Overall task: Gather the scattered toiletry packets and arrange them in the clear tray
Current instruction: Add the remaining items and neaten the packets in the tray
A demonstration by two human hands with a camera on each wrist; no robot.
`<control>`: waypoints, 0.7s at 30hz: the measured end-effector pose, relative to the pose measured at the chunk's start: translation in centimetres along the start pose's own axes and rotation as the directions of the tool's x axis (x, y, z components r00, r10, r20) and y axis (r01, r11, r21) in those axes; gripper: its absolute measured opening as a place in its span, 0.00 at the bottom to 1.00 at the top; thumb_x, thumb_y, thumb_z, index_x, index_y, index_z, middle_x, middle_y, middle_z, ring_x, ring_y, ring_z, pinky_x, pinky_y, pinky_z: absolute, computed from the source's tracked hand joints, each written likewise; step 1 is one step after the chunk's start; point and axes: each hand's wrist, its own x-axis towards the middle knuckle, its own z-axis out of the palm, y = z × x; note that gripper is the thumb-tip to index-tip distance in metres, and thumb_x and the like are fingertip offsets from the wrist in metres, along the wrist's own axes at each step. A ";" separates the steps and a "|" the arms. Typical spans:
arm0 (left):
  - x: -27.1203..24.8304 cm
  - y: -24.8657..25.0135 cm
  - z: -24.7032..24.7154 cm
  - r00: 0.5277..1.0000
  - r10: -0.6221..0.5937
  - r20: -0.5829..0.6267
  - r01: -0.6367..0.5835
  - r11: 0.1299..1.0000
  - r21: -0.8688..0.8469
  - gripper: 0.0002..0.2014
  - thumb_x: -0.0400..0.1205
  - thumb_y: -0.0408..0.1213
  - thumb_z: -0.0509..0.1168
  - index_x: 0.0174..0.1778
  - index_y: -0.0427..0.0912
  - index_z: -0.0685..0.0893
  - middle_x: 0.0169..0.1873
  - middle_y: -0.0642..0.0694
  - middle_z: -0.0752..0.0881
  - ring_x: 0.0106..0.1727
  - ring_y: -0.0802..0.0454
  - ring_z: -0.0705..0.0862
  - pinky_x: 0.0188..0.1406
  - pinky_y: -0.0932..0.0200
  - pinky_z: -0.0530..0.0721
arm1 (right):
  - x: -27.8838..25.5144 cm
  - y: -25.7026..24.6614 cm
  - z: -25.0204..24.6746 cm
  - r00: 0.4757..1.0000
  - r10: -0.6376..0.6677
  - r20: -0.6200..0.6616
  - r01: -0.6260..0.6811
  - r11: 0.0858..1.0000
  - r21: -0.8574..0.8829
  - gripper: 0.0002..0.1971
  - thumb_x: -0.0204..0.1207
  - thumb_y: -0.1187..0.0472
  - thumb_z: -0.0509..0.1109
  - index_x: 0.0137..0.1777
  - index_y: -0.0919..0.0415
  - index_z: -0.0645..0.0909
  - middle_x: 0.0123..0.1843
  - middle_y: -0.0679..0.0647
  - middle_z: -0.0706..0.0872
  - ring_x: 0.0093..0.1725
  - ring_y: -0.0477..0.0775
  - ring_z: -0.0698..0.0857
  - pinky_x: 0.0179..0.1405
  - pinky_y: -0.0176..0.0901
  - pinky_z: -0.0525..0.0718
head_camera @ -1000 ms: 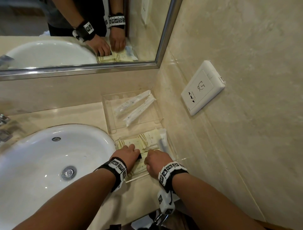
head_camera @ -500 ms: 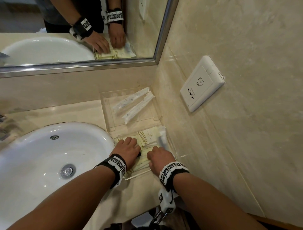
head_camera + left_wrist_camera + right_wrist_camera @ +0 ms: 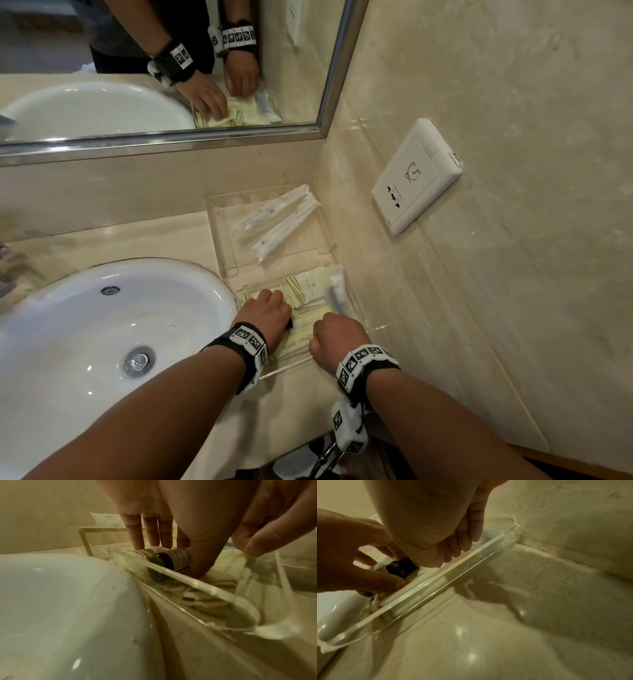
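A small dark bottle (image 3: pixel 169 562) is pinned between left hand (image 3: pixel 265 313) fingers and thumb on the packets (image 3: pixel 305 294) at the tray (image 3: pixel 356 305) near edge, long axis toward it; right hand (image 3: pixel 337 337) fingers are curled alongside, grip unclear.

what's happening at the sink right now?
A person has both hands inside the near clear tray beside the sink. The left hand grips a small dark-capped bottle lying on the cream packets. The right hand pinches something in the tray, hidden by its palm. Two long white packets lie in the far tray.
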 end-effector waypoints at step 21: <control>-0.1 0.0 -0.2 1.000 -0.015 0.012 0.015 0.999 -0.028 0.13 0.76 0.44 0.69 0.53 0.42 0.82 0.54 0.43 0.78 0.56 0.40 0.77 0.38 0.50 0.83 | 0.6 -2.7 -1.2 0.946 -0.299 0.128 0.323 0.909 -0.263 0.07 0.77 0.69 0.66 0.53 0.63 0.82 0.49 0.60 0.86 0.47 0.65 0.86 0.41 0.52 0.70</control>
